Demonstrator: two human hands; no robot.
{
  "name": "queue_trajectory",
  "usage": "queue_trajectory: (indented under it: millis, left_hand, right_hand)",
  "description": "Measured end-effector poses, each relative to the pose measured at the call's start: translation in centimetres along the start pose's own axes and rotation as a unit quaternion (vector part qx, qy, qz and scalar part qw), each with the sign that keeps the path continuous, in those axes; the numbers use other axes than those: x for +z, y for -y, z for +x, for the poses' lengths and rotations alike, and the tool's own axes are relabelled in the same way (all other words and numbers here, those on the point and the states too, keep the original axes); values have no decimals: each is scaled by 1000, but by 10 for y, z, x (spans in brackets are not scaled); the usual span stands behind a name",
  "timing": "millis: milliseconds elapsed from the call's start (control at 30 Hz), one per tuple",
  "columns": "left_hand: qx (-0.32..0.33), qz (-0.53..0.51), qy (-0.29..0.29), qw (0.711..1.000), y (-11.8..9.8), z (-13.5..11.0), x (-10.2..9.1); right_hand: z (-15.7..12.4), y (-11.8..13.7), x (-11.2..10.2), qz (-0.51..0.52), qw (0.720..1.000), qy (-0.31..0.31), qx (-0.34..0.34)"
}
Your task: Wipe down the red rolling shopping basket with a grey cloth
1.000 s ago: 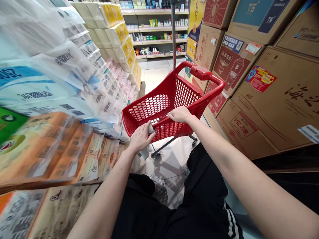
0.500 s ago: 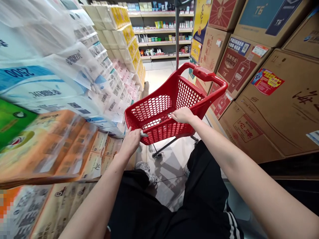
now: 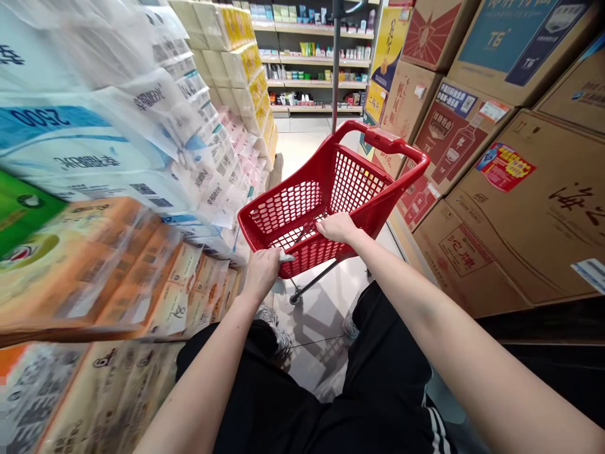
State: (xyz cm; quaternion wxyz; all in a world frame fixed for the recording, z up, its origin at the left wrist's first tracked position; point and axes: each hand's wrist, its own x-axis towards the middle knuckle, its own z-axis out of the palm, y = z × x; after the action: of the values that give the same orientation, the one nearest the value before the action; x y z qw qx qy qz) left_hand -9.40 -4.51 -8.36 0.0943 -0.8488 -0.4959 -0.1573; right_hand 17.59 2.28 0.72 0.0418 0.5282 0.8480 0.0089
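Observation:
A red plastic shopping cart (image 3: 352, 183) stands in a narrow aisle in front of me, its basket holding nothing I can see. My left hand (image 3: 261, 272) is closed on the near left corner of the basket rim, with something small and grey pinched under its fingers. My right hand (image 3: 336, 227) rests curled over the near rim of the basket, fingers hooked inside. The cart's red handle bar (image 3: 384, 140) is on the far side, away from me. My legs in black trousers show below.
Wrapped packs of tissue paper (image 3: 108, 189) are stacked high along the left. Brown cardboard cartons (image 3: 510, 189) line the right. A grey pole (image 3: 335, 63) and shelves of small goods (image 3: 312, 69) stand at the aisle's far end. Pale floor tiles (image 3: 321, 315) lie underfoot.
The cart and both hands have shifted slightly forward along the aisle. My left hand slid along the near rim of the basket. Both hands keep their hold.

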Motion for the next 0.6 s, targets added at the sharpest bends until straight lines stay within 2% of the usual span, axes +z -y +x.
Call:
queue_trajectory:
  millis: [133,300,533,600]
  left_hand:
    - [48,-66,13,997,18,-14,-5]
    - [37,-96,29,994,39,-29,-13]
    - [54,-64,32,996,43,-20,-12]
    - [37,-42,15,998,40,-15,-9]
  right_hand:
    - [2,0,0,-5,1000,-3,-19]
    - [8,6,0,-2,1000,0,-9]
    - [15,13,3,15,1000,-3,8]
    - [17,16,4,19,1000,-1,19]
